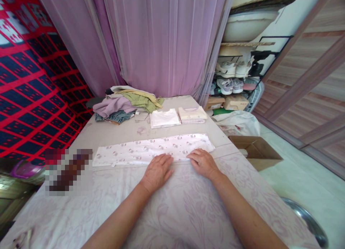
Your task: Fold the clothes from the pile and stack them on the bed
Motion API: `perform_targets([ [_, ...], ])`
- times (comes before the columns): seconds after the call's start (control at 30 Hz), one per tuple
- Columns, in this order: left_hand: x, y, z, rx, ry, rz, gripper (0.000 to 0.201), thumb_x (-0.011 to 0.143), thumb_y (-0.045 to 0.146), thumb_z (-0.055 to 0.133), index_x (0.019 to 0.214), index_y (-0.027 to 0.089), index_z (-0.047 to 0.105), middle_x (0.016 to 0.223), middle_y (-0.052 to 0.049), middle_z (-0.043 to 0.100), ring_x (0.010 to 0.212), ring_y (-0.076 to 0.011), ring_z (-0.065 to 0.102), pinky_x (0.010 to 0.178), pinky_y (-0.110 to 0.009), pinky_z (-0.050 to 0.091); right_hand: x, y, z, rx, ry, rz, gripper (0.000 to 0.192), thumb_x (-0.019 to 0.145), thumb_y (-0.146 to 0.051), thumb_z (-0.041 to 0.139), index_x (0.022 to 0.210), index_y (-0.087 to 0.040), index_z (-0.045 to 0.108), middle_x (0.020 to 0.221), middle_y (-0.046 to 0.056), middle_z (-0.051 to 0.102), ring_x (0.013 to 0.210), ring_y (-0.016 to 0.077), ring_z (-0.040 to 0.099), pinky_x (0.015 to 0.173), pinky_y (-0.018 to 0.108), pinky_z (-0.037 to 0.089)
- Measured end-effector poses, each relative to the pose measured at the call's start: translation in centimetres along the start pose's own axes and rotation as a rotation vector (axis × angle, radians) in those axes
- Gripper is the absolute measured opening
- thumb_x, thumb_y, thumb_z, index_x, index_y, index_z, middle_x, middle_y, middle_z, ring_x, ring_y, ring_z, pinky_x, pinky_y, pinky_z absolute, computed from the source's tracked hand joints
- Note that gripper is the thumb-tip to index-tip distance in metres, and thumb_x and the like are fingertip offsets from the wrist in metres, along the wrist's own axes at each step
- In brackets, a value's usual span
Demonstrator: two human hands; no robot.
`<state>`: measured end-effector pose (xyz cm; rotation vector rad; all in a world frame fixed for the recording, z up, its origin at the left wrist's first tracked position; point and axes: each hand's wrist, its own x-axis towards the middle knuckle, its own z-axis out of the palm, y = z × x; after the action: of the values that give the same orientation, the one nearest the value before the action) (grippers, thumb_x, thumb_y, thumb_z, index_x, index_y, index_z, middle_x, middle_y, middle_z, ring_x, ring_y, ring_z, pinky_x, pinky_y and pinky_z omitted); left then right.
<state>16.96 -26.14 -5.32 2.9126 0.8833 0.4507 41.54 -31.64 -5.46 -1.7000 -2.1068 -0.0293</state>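
Observation:
A white garment with a small printed pattern [140,150] lies folded into a long narrow strip across the table [188,206]. My left hand [157,171] rests flat on its near edge, fingers spread. My right hand [202,162] presses flat on the strip's right part, close beside the left. Neither hand grips anything. Farther back lie a folded white shirt [165,118] and a folded cream shirt [192,114] side by side.
A heap of unfolded clothes [126,103] sits at the table's far left. Pink curtains [161,40] hang behind. To the right are a shoe rack [237,76], an open cardboard box [256,152] on the floor and a metal basin [309,223].

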Motion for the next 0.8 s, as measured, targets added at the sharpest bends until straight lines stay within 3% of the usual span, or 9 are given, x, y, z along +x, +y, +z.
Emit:
perform_targets([
  [0.17, -0.2, 0.6, 2.2, -0.040, -0.047, 0.033, 0.053, 0.090, 0.043, 0.045, 0.137, 0.018, 0.041, 0.144, -0.009, 0.043, 0.137, -0.0225, 0.032, 0.112, -0.042, 0.028, 1.6, -0.5, -0.6, 0.015, 0.024, 0.076, 0.029, 0.084, -0.015, 0.046, 0.097, -0.024, 0.070, 0.093, 0.003, 0.069, 0.090, 0.0172, 0.059, 0.083, 0.028, 0.043],
  [0.47, 0.1, 0.7, 1.7, -0.057, -0.070, -0.008, 0.051, 0.088, 0.040, 0.050, 0.133, 0.018, 0.047, 0.141, -0.008, 0.048, 0.134, -0.0238, 0.037, 0.111, -0.041, 0.031, 9.2, -1.3, 1.2, -0.022, -0.146, 0.178, 0.033, 0.088, -0.018, 0.043, 0.111, -0.025, 0.065, 0.114, 0.003, 0.064, 0.103, 0.0146, 0.059, 0.088, 0.023, 0.042],
  [0.6, -0.2, 0.8, 2.3, -0.044, -0.037, -0.014, 0.050, 0.089, 0.040, 0.048, 0.134, 0.018, 0.045, 0.144, -0.008, 0.044, 0.136, -0.0235, 0.034, 0.112, -0.043, 0.029, 11.9, -1.0, 2.2, -0.107, -0.239, 0.213, 0.027, 0.088, -0.022, 0.046, 0.103, -0.026, 0.068, 0.108, 0.003, 0.066, 0.095, 0.0159, 0.061, 0.081, 0.024, 0.043],
  [0.8, -0.3, 0.9, 2.6, -0.039, -0.010, 0.008, 0.050, 0.091, 0.041, 0.044, 0.136, 0.020, 0.043, 0.145, -0.008, 0.042, 0.138, -0.0221, 0.030, 0.114, -0.043, 0.026, 13.2, -0.5, 2.8, -0.153, -0.247, 0.240, 0.025, 0.087, -0.021, 0.046, 0.091, -0.025, 0.070, 0.097, 0.004, 0.067, 0.090, 0.0169, 0.062, 0.074, 0.024, 0.042],
])
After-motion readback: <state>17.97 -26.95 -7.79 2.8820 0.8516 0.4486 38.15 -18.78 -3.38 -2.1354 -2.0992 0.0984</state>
